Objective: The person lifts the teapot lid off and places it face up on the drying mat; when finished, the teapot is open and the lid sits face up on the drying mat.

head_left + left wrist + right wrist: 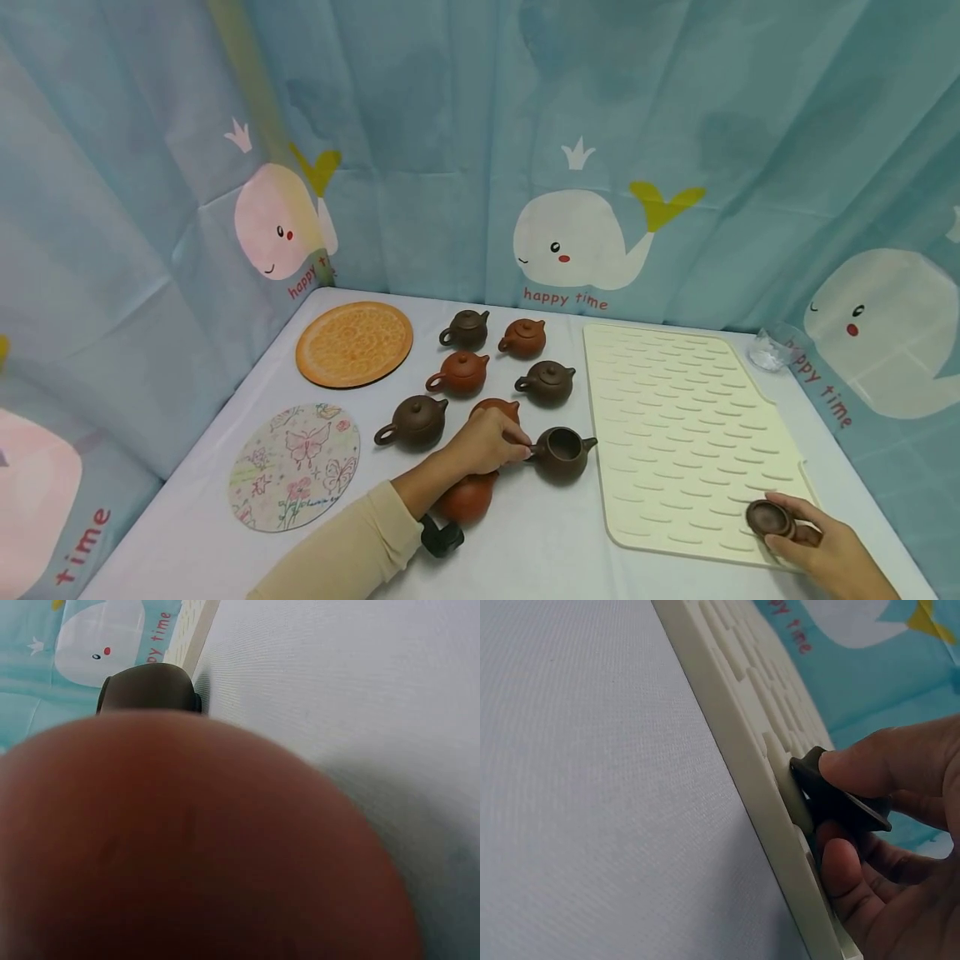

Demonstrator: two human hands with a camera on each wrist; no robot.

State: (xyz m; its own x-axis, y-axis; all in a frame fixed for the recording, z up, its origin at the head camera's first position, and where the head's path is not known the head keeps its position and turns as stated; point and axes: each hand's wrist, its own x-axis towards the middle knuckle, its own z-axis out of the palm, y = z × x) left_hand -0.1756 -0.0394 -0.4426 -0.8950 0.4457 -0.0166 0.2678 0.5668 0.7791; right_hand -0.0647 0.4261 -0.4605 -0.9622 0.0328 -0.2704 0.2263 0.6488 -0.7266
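Brown, round, open-topped teapot [562, 468]

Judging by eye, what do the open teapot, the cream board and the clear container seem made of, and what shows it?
Open teapot: probably unglazed clay, matte; dark brown, little shine.
Cream board: likely plastic or silicone, matte; even colour, moulded-looking pattern.
Clear container: glass or plastic, glossy; see-through, bright glints.

The pot [559, 471] at the left hand [487, 443] is dark brown, the sleeve [360, 542] behind it beige. The lid [768, 518] in the right hand [832, 546] is brown; the mat [690, 442] near it, cream with dashes.
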